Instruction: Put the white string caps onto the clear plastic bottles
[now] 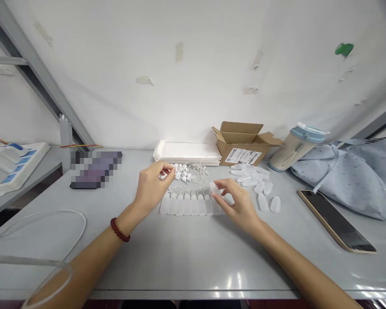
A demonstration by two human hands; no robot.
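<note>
My left hand (152, 184) is closed in a pinch on a small white cap (165, 174) at the edge of a pile of white caps with strings (188, 171). My right hand (236, 201) is closed on a small translucent plastic bottle (215, 189), held just above the right end of a row of several similar bottles (186, 204) lying side by side on the grey table (180, 257). A loose heap of more bottles (257, 182) lies to the right of my right hand. A dark red bead bracelet circles my left wrist.
A stack of white trays (188, 153) and an open cardboard box (241, 143) stand at the back. A tumbler (294, 148), a blue cloth bag (350, 176) and a phone (336, 221) lie right. A dark blurred object (94, 169) lies left; clear tubing (51, 240) curls at the near left.
</note>
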